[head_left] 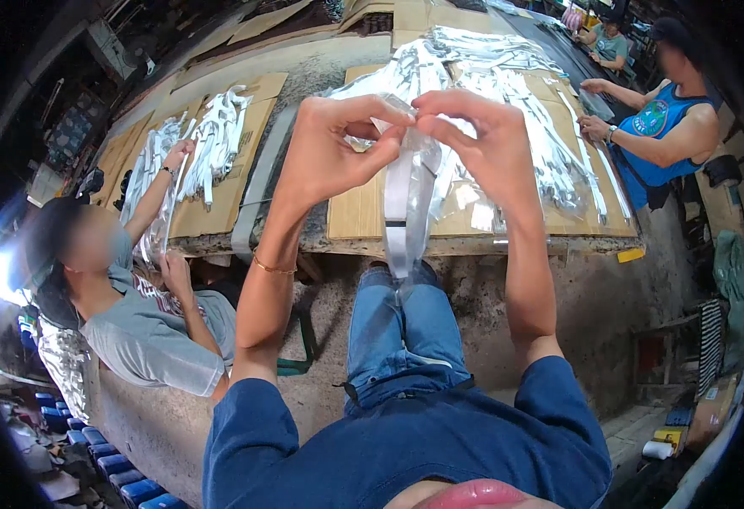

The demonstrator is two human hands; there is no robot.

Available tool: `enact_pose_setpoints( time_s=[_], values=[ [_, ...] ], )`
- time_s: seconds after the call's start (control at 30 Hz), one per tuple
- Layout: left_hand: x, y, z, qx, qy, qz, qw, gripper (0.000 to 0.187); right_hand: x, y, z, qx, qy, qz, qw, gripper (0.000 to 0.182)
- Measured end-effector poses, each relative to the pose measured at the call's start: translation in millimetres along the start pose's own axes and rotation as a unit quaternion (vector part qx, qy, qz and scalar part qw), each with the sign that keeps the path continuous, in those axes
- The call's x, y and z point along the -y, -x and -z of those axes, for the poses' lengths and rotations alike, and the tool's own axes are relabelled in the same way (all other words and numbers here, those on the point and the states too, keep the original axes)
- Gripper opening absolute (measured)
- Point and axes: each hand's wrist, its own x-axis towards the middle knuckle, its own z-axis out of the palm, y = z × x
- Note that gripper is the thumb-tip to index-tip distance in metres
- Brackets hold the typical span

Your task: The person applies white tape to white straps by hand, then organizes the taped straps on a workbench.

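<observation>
In front of my chest hangs a long clear plastic bag [408, 195] with a flat white strap inside, marked by a dark band partway down. My left hand [338, 144] pinches the bag's top edge between thumb and fingertips. Close against it, the fingertips of my right hand [484, 140] are pinched on the same top edge. Exactly how the fingertips grip the plastic is too small to make out. Behind the hands, a large heap of white straps [516, 110] in clear plastic lies on cardboard [359, 216] over the table.
At left, a co-worker in a grey shirt [147, 327] handles a strap beside a smaller pile of white straps [215, 140]. On the right, another person in a blue tank top [656, 127] works at the table. A yellow piece [631, 254] sits at the table's front edge.
</observation>
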Motion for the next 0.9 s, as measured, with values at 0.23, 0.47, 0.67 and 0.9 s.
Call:
enact_pose_setpoints(
  time_s=[0.23,0.47,0.67,0.9],
  values=[
    [5,-3,-3,0.003,0.108,0.1,0.989,0.05,-11,-8,8,0.13,-0.108,-0.1,0.98,0.029],
    [16,4,-21,-0.055,0.174,0.127,0.975,0.069,-25,7,-5,0.056,-0.042,-0.107,0.992,0.023],
    [20,0,-16,0.044,0.105,0.199,0.973,0.062,-29,-3,2,0.1,-0.098,-0.121,0.983,0.021],
    [29,5,-25,-0.089,0.15,0.192,0.966,0.046,-37,-4,-7,0.029,-0.094,-0.114,0.989,0.022]
  ],
)
